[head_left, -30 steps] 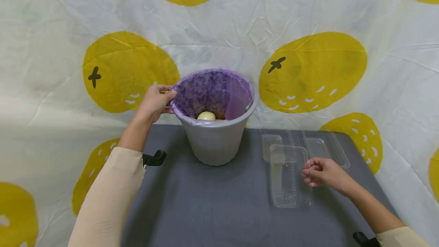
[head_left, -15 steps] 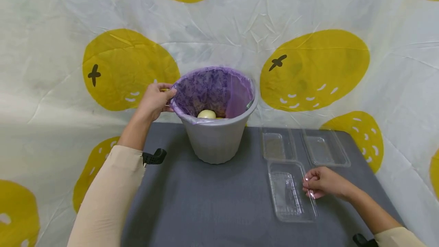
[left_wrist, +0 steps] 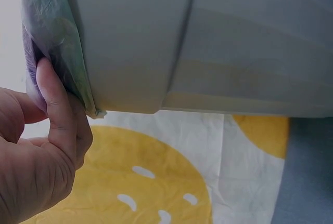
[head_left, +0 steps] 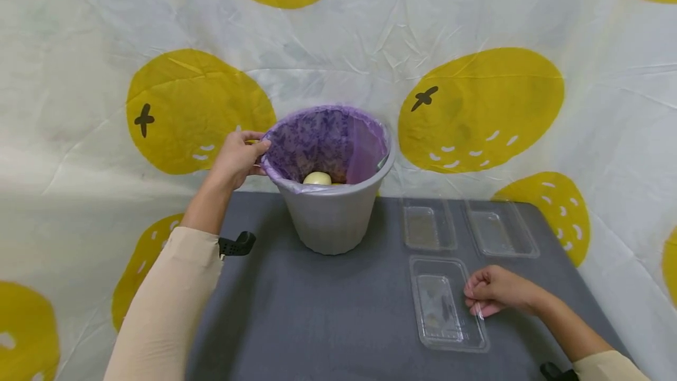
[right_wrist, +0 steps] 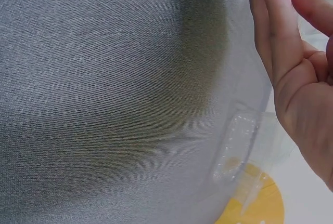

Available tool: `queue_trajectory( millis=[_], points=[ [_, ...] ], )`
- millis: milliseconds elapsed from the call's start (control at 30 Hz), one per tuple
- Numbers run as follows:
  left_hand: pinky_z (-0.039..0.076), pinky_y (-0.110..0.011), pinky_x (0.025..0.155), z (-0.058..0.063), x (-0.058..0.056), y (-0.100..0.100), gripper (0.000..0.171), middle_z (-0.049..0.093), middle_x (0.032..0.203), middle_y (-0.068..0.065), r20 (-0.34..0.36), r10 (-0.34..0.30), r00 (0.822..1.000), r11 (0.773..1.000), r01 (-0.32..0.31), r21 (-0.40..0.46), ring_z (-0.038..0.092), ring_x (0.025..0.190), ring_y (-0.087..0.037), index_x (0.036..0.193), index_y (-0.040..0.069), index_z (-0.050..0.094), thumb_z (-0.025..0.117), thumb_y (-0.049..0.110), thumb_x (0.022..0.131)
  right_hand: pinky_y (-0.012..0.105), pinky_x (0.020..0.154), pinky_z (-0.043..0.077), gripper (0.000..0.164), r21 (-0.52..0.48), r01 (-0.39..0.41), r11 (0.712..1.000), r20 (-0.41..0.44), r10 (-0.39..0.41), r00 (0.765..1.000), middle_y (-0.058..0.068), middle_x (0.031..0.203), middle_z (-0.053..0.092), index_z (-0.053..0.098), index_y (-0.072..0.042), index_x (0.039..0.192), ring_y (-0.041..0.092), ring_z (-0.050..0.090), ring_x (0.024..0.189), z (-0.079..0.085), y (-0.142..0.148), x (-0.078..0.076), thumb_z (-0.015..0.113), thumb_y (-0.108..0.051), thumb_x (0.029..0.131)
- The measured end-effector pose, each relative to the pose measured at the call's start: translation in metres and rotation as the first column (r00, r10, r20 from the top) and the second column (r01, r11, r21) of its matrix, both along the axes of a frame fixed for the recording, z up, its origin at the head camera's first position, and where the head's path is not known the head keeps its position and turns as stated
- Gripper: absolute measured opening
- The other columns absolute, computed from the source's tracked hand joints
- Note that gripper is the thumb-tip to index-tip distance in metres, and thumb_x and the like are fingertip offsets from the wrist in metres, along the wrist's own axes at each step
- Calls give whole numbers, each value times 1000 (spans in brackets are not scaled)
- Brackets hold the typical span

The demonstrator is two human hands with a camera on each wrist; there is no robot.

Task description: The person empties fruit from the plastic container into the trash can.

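Note:
My left hand (head_left: 236,156) grips the rim of a light grey bin (head_left: 333,222), thumb over the edge and fingers outside. A purple plastic liner bag (head_left: 317,140) covers the bin's inside and folds over the rim. In the left wrist view, the left hand (left_wrist: 52,135) pinches the liner's folded edge against the bin wall (left_wrist: 135,42). Deep in the bin lies a round, pale yellow thing (head_left: 317,179), partly hidden. At the right, my right hand (head_left: 499,291) pinches the right edge of a clear plastic container (head_left: 444,310) on the table. Its fingertips leave the right wrist view's top.
Two more clear plastic containers, one on the left (head_left: 425,228) and one on the right (head_left: 499,234), lie behind the held one. The grey table (head_left: 317,322) ends at a hanging white sheet (head_left: 359,28) printed with yellow fruit.
The clear container has come toward me and down to the table, with my right hand at its edge. My left hand keeps its place on the bin rim.

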State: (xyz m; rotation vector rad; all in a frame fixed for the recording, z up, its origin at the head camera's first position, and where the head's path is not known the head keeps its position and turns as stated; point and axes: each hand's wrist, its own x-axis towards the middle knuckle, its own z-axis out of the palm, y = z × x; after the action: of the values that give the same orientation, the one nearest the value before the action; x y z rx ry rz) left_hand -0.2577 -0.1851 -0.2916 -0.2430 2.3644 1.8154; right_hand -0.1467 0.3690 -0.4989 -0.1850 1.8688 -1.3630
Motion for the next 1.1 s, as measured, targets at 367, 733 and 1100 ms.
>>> queue_trajectory(
  millis=[367,733,1100],
  points=[
    [60,-25,61,-1,-1,0,53,56,114,-10,6,11,1000,1000,-11,21,63,72,-11,157,6,41,54,24,109,36,74,65,36,112,-12,994,-46,17,999,12,94,73,63,14,115,20,74,83,25,6,-10,61,-21,106],
    [61,-25,63,-1,-4,1,54,57,115,-11,5,-22,1000,1000,22,-17,64,74,-12,157,6,40,53,28,109,31,74,63,42,406,102,908,-448,100,889,7,100,75,66,7,121,22,73,88,88,-2,-18,64,-31,104],
    [65,-36,72,1,29,-13,63,50,133,-22,-239,-15,971,983,-28,-179,66,90,-26,155,1,42,46,45,109,66,93,53,49,349,463,815,-831,41,555,26,133,65,58,-1,140,48,64,117,129,-35,-31,57,-38,107]
  ],
)
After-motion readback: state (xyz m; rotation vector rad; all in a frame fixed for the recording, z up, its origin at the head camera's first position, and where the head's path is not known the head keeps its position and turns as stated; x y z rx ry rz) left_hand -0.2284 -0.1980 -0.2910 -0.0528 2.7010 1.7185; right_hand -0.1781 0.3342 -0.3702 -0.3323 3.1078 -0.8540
